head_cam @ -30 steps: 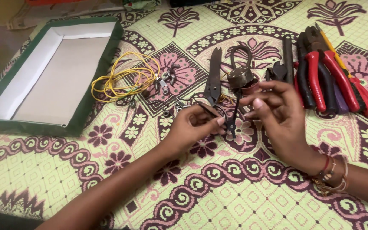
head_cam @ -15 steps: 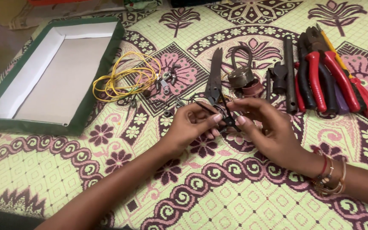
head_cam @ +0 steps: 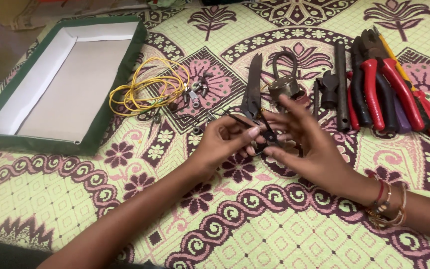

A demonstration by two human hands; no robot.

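Dark metal, perhaps a small clip, sits pinched in the left hand [head_cam: 222, 142] near the middle of the patterned bedspread [head_cam: 274, 229]; the right hand [head_cam: 307, 147], clasping it a second ago, now spreads released beside the scissors [head_cam: 251, 89].

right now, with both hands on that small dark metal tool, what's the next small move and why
Probably close the right hand around the small dark metal tool for a firmer hold. Its fingers are spread and only its fingertips meet the tool, while the left hand pinches the other side above the patterned yellow cloth. A slip could drop it among the loose small metal parts.
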